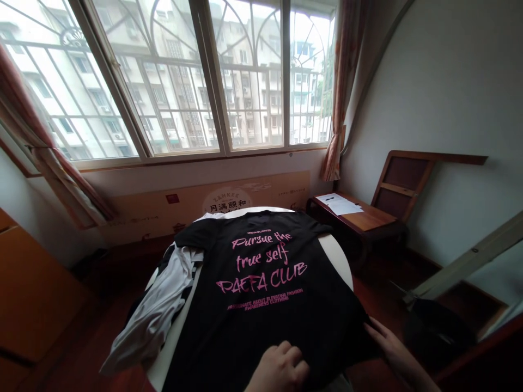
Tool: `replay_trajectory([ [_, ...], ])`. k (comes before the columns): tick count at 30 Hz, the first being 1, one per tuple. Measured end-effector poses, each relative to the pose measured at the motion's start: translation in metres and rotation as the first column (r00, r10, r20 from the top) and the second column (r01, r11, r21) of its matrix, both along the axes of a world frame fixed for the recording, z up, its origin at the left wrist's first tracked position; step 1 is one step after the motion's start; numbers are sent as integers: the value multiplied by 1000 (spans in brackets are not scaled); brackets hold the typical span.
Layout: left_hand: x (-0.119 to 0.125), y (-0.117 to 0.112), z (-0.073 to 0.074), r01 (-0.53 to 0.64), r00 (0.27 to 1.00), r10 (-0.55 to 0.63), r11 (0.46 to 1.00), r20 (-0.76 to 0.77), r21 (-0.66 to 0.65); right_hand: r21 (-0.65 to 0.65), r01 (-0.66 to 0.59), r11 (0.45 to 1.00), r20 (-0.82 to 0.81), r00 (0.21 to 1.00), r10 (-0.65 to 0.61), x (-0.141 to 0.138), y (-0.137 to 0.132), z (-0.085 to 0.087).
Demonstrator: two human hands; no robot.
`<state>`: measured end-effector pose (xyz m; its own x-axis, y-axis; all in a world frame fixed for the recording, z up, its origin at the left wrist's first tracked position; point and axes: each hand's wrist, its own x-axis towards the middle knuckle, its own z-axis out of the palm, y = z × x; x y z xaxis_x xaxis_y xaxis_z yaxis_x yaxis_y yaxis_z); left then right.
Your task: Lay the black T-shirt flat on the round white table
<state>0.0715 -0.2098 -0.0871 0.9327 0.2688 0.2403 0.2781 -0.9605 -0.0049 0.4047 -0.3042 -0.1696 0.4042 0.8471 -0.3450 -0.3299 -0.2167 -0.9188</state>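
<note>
While the black cotton T-shirt with pink lettering (261,283) lies spread flat on the round white surface (337,256), its long axis runs straight away from the person toward the window, hem nearest. Both hands rest on that near hem: the left hand (280,367) loosely curled, knuckles up, near the middle; the right hand (390,345) flat with fingers extended at the right corner. Neither visibly pinches cloth. A crumpled grey-and-white garment (155,310) lies just beside the shirt's left edge.

left hand (280,367): knuckles curled, palm down | right hand (392,345): fingers flat, extended
</note>
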Motion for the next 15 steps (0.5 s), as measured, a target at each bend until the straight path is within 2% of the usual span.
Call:
replay_trajectory([
  [3, -7, 2, 9, -20, 999, 21, 999, 31, -35, 10, -9, 1000, -221, 975, 11, 4, -8, 41],
  [5, -10, 3, 15, -25, 996, 28, 999, 86, -37, 73, -43, 996, -297, 953, 63, 6, -13, 60],
  [7, -11, 4, 18, -17, 989, 21, 999, 147, -32, 101, -34, 994, -302, 951, 63, 7, -16, 69],
  [11, -11, 5, 28, -2, 974, 21, 997, 224, -81, 85, 55, 995, -212, 977, -36, 6, -13, 83],
  [15, -16, 3, 52, 33, 980, 6, 981, 199, -193, 151, 47, 987, -156, 988, -23, 6, -6, 115],
])
